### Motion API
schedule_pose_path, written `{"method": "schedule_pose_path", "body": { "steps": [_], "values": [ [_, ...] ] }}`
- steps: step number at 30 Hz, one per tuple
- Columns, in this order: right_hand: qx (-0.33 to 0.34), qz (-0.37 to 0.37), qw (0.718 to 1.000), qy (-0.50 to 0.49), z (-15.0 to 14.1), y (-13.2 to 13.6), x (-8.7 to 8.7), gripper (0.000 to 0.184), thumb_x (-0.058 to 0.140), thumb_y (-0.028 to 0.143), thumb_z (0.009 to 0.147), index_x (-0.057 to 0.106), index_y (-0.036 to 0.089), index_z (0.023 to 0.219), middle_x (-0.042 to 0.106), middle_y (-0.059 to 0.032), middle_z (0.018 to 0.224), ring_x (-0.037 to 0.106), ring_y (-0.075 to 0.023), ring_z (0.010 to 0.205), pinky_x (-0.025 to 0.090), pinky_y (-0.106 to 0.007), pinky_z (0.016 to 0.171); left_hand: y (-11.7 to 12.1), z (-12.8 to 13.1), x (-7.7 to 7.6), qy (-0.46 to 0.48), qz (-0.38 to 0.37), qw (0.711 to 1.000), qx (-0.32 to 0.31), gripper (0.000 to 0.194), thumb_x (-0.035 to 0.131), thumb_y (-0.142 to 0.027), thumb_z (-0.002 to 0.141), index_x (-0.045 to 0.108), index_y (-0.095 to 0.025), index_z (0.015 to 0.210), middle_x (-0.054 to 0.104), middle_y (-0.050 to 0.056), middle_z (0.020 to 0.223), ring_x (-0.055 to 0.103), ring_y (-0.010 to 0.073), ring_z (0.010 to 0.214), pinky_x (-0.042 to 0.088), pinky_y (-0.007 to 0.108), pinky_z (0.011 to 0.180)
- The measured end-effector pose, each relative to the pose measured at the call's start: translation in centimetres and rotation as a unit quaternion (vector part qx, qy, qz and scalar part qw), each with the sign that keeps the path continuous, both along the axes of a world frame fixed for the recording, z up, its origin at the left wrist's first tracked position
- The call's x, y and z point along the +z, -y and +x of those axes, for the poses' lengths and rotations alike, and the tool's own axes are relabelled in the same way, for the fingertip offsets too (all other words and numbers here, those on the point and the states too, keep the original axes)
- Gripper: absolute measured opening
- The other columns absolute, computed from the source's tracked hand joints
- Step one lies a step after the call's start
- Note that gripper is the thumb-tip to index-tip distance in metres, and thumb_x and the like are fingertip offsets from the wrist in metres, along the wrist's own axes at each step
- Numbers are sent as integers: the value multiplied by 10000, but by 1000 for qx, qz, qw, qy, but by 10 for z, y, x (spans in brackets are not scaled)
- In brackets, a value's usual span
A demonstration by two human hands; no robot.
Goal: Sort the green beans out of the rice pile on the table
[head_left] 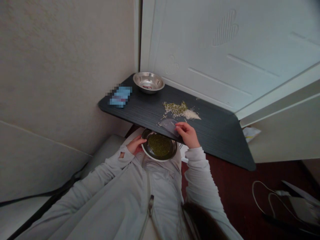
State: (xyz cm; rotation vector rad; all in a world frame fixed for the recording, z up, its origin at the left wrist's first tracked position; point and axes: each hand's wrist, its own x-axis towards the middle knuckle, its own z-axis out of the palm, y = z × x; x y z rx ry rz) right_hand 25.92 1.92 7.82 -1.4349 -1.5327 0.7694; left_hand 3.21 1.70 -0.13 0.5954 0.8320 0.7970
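Observation:
My left hand grips the rim of a metal bowl at its left side. Small green beans cover the bottom of this bowl, which sits on my lap under the table's near edge. Between the thumb and fingers of my right hand is a clear plastic scraper, held low over the table edge above the bowl. Just beyond it lies a spread of mixed green beans and white grains, with a heap of white rice at its right.
The dark folding table stands against a white door. On its far left are a second metal bowl and a blurred blue item. A wall rises on the left. White cables lie on the floor at right.

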Motion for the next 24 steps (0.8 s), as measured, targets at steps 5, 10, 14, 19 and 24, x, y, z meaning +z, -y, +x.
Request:
{"method": "schedule_pose_path", "body": {
  "steps": [5, 10, 14, 19, 24],
  "values": [
    [18, -9, 1000, 6, 0, -1, -1, 210, 494, 335, 654, 547, 185, 791, 570, -2, 666, 519, -111, 621, 391, -244, 590, 0, 0, -1, 2, 4, 1000, -2, 401, 579, -200, 590, 505, -185, 984, 622, 26, 728, 571, 210, 681, 443, 336, 592],
    [-10, -6, 1000, 17, 1, 0, -2, 219, 492, 342, 652, 547, 184, 793, 563, 2, 648, 498, -104, 591, 381, -238, 573, 0, 0, -2, 5, 6, 1000, -2, 377, 577, -201, 592, 513, -193, 964, 621, 24, 738, 569, 218, 713, 439, 350, 622],
    [-13, -8, 1000, -15, 1, -2, -1, 223, 486, 343, 656, 529, 180, 801, 562, 2, 653, 485, -93, 569, 373, -226, 544, 0, 0, -3, -6, 0, 1000, 4, 364, 578, -204, 591, 516, -189, 949, 619, 24, 731, 570, 212, 711, 442, 331, 610],
    [-30, 9, 998, -53, -9, -10, -1, 285, 473, 323, 662, 480, 187, 912, 534, 24, 606, 452, -75, 520, 364, -211, 518, -2, -1, -8, 7, 6, 1000, -1, 354, 588, -207, 585, 523, -191, 932, 617, 25, 756, 569, 211, 718, 445, 335, 615],
    [-38, 7, 998, -51, -18, -14, -2, 308, 460, 318, 665, 477, 183, 941, 531, 22, 605, 438, -74, 512, 365, -214, 522, -2, -2, -14, 31, 29, 999, -12, 403, 585, -217, 591, 506, -191, 985, 619, 38, 803, 567, 221, 752, 435, 349, 652]
  ]
}}
